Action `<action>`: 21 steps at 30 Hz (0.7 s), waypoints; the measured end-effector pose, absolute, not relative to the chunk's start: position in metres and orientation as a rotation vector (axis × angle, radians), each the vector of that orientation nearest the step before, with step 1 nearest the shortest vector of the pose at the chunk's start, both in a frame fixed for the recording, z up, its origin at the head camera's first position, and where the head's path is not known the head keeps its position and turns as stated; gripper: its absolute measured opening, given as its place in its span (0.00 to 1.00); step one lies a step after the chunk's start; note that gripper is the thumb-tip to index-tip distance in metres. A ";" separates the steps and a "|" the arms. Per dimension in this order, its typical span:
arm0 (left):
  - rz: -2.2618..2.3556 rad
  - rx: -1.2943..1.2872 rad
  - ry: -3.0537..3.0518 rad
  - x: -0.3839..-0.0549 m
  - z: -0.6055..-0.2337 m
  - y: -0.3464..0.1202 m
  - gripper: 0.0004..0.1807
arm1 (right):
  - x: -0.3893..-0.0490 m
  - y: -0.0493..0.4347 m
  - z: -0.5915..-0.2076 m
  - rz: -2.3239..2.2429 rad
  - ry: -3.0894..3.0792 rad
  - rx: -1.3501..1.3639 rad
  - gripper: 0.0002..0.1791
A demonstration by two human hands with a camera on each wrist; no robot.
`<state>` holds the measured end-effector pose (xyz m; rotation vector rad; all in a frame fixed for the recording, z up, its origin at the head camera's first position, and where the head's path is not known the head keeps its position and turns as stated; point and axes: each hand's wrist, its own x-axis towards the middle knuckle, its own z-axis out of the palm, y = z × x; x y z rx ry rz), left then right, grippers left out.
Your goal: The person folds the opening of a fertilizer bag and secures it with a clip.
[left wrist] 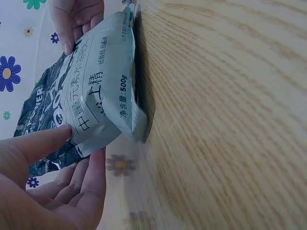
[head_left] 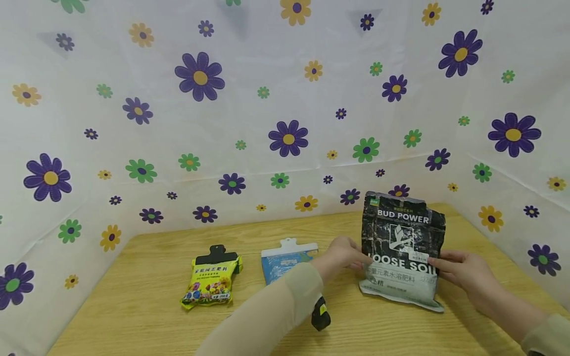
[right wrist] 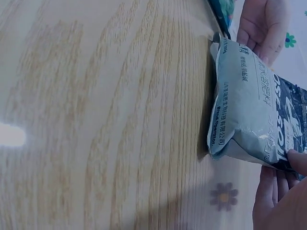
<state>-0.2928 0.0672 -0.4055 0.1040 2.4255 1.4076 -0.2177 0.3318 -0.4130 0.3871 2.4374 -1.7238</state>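
A black and pale-grey bag marked "LOOSE SOIL" stands nearly upright at the right of the table, its printed front toward me. Its lower edge is at the tabletop; whether it bears fully on the wood I cannot tell. My left hand grips the bag's left side, thumb on the front and fingers behind, as the left wrist view shows. On the opposite side my right hand holds it likewise, with the right thumb on the printed face. The bag's back is hidden.
Left of the bag lies a blue bag with a white clip, partly covered by my left arm. Farther left is a yellow bag with a black clip. A flower-printed cloth surrounds the wooden table.
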 end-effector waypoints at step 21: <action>1.393 0.180 2.498 -0.294 -0.400 0.060 0.27 | -0.228 0.329 -0.407 -1.684 2.529 0.326 0.44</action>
